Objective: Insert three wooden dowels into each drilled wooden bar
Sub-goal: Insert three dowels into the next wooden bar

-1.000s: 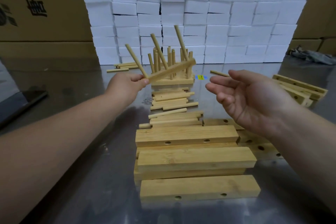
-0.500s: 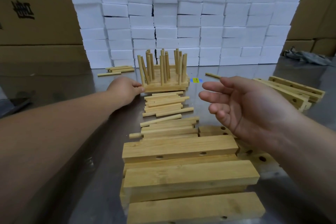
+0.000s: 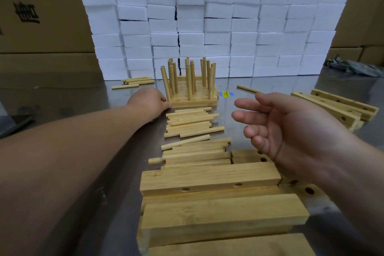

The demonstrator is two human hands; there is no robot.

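head-worn view, facing forward and down; close above table

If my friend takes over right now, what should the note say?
The left grip is against the end of the finished bars; hold unclear.
The right grip is open, empty, above the table.
The loose dowels lie in the middle; empty drilled bars nearest, more bars at right.
Done: several bars stand with dowels upright.
To do: three dowels in each empty bar.
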